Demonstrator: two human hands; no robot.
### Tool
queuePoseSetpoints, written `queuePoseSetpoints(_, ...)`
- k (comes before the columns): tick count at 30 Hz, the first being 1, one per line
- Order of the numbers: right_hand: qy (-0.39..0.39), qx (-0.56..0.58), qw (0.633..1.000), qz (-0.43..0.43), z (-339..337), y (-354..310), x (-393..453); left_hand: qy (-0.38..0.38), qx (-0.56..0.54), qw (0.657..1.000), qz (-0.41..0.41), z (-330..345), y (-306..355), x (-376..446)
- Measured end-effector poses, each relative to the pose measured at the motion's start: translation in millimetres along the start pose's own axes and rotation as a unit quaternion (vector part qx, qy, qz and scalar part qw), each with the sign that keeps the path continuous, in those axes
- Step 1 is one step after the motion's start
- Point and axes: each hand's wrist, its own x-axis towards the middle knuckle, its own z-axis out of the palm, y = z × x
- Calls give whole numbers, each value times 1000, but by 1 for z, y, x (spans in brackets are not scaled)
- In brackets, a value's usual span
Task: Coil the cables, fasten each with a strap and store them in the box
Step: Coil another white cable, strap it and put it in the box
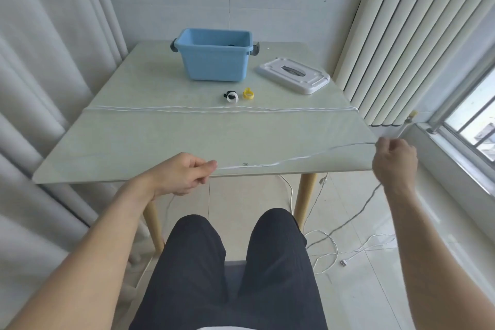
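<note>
Table: pale green glossy table [160,139] on wooden legs, tiled floor, curtains at both sides, window at right.
Left hand: left hand [184,173] at the near edge, fingers curled, pinching the white cable [294,159].
Right hand: right hand [393,161] past the near right corner, fingertips pinching the same cable.
Second cable: second white cable [187,108] lies straight across mid-table.
Box: blue box [214,55] at the far edge, white lid [293,75] beside it.
Straps: white strap [231,97] and yellow strap [248,94] near the centre.

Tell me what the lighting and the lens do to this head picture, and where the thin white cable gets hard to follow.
Head view: daylight from the window washes out the floor at right; the wide lens bows the curtains and blinds; the white cable between left hand and right hand nearly fades into the pale glossy table.
</note>
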Motion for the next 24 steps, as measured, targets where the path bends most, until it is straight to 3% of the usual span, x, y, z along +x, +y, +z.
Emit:
queuePoseSetpoints(4, -58, 88, 986, -131, 23, -30, -49, -36, -144, 988, 39, 14, 20, -4)
queuePoseSetpoints(6, -176, 128, 951, -219, 33, -57, -88, -62, -140, 986, 65, 24, 31, -3)
queuePoseSetpoints(8, -335, 148, 888, -276, 42, -78, -119, -68, -99, 988, 95, 35, 39, -1)
queuePoseSetpoints(10, -453, 159, 839, -256, 47, -92, -136, -43, -73, 990, 111, 42, 43, 2)
queuePoseSetpoints(11, -465, 162, 836, -240, 48, -95, -136, -28, -63, 991, 114, 43, 42, 2)
queuePoseSetpoints(16, -330, 124, 907, -231, 35, -84, -102, -55, 44, 997, 27, 36, 19, 0)
queuePoseSetpoints(19, -154, 151, 966, -145, 14, -70, -64, -49, 85, 994, -42, 28, -1, -1)
queuePoseSetpoints(21, -47, 162, 983, -67, 0, -55, -42, -41, 88, 993, -66, 21, -10, -5)
queuePoseSetpoints(24, 12, 94, 995, 14, -8, -28, -27, -30, 68, 996, -59, 16, -12, -9)
